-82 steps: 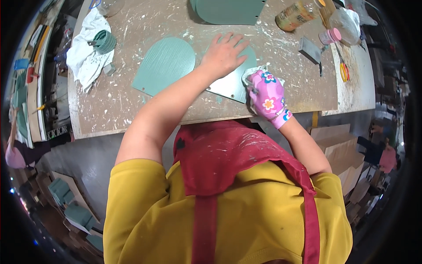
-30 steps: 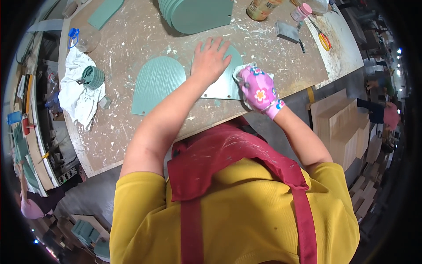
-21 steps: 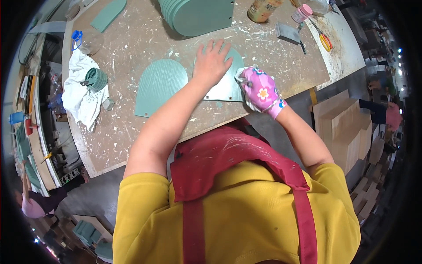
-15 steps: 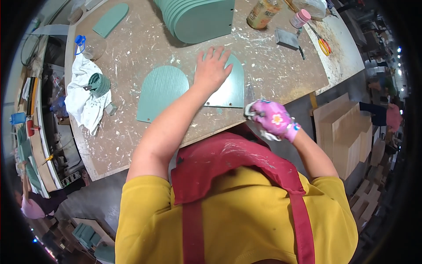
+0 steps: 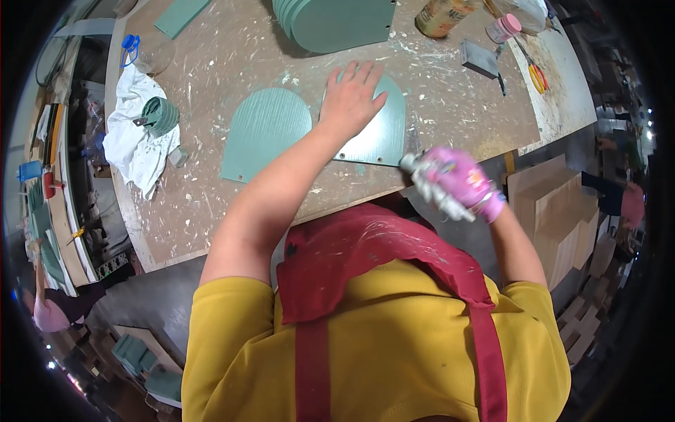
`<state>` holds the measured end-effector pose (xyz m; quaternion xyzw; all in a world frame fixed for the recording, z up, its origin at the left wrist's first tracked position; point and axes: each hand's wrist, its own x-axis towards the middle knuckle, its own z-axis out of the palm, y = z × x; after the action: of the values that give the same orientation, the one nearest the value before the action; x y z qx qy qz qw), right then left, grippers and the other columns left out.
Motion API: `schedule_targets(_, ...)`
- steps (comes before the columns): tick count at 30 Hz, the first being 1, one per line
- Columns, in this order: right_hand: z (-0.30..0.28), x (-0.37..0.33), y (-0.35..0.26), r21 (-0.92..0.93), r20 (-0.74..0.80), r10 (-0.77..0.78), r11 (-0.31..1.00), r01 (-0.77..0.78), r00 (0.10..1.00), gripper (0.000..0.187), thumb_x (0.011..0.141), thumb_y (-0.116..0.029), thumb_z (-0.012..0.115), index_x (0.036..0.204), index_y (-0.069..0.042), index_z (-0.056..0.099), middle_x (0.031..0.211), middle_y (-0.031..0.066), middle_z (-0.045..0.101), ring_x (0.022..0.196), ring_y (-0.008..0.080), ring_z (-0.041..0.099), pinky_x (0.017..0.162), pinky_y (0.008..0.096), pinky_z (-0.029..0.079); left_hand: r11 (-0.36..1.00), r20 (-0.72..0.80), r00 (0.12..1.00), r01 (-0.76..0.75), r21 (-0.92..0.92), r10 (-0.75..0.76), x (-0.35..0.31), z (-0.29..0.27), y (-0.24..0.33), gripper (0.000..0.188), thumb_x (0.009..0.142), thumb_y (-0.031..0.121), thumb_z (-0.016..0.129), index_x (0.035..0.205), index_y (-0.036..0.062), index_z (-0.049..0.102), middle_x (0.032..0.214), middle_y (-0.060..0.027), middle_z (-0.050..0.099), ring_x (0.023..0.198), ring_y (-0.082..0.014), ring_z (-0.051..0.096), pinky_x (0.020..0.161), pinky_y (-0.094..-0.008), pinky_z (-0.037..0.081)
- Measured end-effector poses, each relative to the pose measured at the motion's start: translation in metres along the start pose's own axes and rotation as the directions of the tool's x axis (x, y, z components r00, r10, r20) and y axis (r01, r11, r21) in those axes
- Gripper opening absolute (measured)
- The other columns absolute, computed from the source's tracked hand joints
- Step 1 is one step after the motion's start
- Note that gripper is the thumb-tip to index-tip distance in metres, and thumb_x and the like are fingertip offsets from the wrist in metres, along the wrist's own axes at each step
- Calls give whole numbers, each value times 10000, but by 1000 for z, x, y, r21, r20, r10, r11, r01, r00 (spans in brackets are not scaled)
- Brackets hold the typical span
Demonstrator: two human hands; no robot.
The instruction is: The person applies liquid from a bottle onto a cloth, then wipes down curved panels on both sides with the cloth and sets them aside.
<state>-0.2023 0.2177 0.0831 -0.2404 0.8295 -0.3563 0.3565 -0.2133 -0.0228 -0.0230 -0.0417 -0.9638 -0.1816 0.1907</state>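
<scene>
My bare left hand [image 5: 354,102] lies with fingers spread on a green arch-shaped panel [image 5: 389,126], whose straight edge with small holes faces me. Beside that panel, on the left, a second green arched panel [image 5: 269,133] rests flat; my left forearm passes over its lower right corner. My right hand [image 5: 453,181] wears a pink flowered glove with a whitish palm side. Its fingers are bent together at the near right corner of the first panel, by the table edge. Motion blurs the glove, and whatever sits at its fingertips is too small to name.
A stack of green arched panels [image 5: 341,24] stands at the back. Toward the right are a bottle [image 5: 443,17], a pink jar [image 5: 503,28], a grey block [image 5: 479,58] and scissors [image 5: 538,77]. At left, a green ribbed cup [image 5: 160,116] sits on a white cloth [image 5: 133,151].
The whole view has shifted, so the table's things appear higher and mostly further right. My right glove has turned a little at the panel's corner. My left hand stays on the same panel.
</scene>
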Motion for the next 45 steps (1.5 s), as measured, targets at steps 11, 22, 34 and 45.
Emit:
schedule_targets(11, -67, 75, -22, -26, -177, -462, 885, 465, 869, 368, 863, -290, 588, 1077, 9, 594, 949, 95, 618, 877, 183, 594, 807, 307, 454, 993, 171, 985, 49, -108, -31, -43, -4, 107, 702, 817, 487, 571, 1337, 47, 404, 1381, -199, 375, 1317, -356, 297, 1071, -540, 228)
schedule_targets(22, -24, 128, -69, -313, 468, -727, 395, 864, 502, 218, 780, -93, 599, 997, -73, 616, 906, 103, 588, 839, 323, 579, 715, 416, 463, 992, 81, 994, 80, -94, -72, -49, -1, 129, 598, 805, 290, 616, 1342, 105, 427, 1351, -139, 428, 1305, -311, 343, 1104, -462, 221)
schedule_targets(34, 37, 147, -42, -233, 841, -519, -99, 968, 149, 213, 718, -139, 590, 930, -121, 594, 888, 73, 575, 823, 257, 597, 694, 377, 468, 958, 101, 962, 265, -109, -254, -67, 21, 129, 701, 829, 506, 566, 1338, 53, 399, 1341, -195, 429, 1277, -358, 377, 1066, -478, 286)
schedule_targets(45, 11, 178, -87, -354, 581, -498, 558, 750, 644, 267, 793, -95, 599, 1058, -117, 624, 901, 103, 655, 823, 218, 648, 684, 346, 529, 974, 29, 974, 224, -44, -223, -49, 14, 124, 645, 803, 499, 589, 1301, 104, 481, 1362, -135, 423, 1268, -300, 385, 1080, -449, 261)
